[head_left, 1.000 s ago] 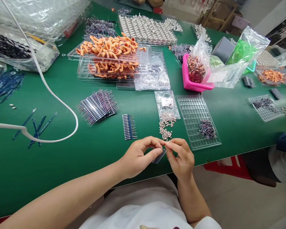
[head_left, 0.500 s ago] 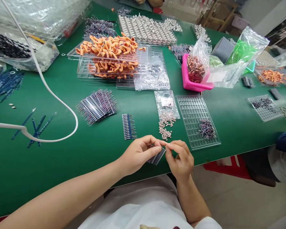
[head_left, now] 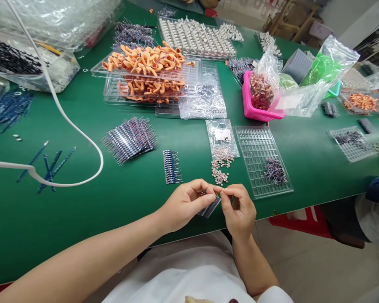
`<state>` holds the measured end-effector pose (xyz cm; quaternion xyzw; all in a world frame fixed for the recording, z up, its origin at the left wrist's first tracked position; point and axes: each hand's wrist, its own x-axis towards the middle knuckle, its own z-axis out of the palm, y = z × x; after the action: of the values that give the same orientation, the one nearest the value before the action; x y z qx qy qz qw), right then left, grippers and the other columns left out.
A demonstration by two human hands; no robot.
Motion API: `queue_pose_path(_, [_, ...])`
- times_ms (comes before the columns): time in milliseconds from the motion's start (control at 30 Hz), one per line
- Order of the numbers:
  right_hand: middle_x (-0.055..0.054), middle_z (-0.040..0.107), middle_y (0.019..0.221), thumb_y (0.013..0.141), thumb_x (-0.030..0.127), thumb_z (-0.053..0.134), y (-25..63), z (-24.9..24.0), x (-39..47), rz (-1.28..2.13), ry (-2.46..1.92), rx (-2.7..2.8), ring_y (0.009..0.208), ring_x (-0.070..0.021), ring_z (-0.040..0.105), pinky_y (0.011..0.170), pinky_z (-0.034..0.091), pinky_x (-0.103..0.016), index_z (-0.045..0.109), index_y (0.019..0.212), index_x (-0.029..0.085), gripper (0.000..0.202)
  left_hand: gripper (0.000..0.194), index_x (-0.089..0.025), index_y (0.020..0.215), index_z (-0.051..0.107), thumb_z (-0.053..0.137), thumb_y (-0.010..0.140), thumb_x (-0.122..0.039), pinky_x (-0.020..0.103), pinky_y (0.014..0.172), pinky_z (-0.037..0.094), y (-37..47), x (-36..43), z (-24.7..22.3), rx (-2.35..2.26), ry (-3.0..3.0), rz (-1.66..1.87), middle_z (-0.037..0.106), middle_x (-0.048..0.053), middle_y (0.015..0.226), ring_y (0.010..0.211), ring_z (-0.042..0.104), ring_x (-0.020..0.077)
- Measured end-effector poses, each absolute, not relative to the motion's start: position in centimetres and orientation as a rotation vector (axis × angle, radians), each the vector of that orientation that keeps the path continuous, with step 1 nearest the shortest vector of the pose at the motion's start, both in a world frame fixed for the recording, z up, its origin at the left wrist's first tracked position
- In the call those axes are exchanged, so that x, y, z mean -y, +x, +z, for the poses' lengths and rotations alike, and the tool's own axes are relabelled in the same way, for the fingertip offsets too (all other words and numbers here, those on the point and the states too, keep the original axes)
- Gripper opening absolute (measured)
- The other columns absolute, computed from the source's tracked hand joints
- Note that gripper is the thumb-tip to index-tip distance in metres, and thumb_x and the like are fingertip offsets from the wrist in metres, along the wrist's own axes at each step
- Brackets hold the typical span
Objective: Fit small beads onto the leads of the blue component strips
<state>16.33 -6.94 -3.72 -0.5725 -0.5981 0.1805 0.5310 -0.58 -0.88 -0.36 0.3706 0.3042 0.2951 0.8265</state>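
My left hand (head_left: 192,204) is closed on a strip of small circuit boards with wire leads (head_left: 210,206), held at a tilt near the table's front edge. At its right end my right hand (head_left: 240,208) pinches finger and thumb together, with the fingertips meeting those of my left hand. A tiny pale piece seems to sit in that pinch, too small to name. Just beyond the hands lie small round metallic discs (head_left: 220,172), spilling from a labelled clear bag (head_left: 222,134). Another strip of boards (head_left: 172,167) lies flat to the left of them.
A clear ribbed tray (head_left: 249,162) holds a bundle of wired parts (head_left: 275,171) at right. Stacked strips (head_left: 131,139) lie left, beneath trays of orange sleeves (head_left: 151,63). A pink basket (head_left: 251,105) stands back right. A white cable (head_left: 78,130) loops across the left side.
My right hand's fingers have curled in more and its fingertips have shifted slightly. My left hand keeps its hold on the strip. The whole view has shifted a little.
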Motion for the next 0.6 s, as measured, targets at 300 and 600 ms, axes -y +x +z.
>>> queue_pose_path(300, [-0.001, 0.066, 0.088, 0.088, 0.004, 0.064, 16.49, -3.68, 6.83, 0.327, -1.312, 1.528, 0.076, -0.0137, 0.063, 0.063, 0.054, -0.027, 0.064, 0.105, 0.025, 0.027, 0.032, -0.015, 0.085, 0.063, 0.078, 0.083, -0.043, 0.029, 0.077, 0.051, -0.64, 0.80, -0.10, -0.683, 0.845, 0.608, 0.076, 0.011, 0.109, 0.087, 0.063, 0.0154])
queue_pose_path(600, [-0.003, 0.071, 0.088, 0.088, 0.007, 0.068, 16.93, -3.13, 6.59, 0.009, -1.352, 1.718, 0.076, -0.0161, 0.068, 0.068, 0.060, -0.031, 0.066, 0.108, 0.025, 0.026, 0.030, -0.017, 0.084, 0.063, 0.079, 0.081, -0.042, 0.031, 0.078, 0.052, -0.72, 0.59, 0.04, -0.755, 0.846, 0.608, 0.075, 0.009, 0.106, 0.093, 0.067, 0.0193])
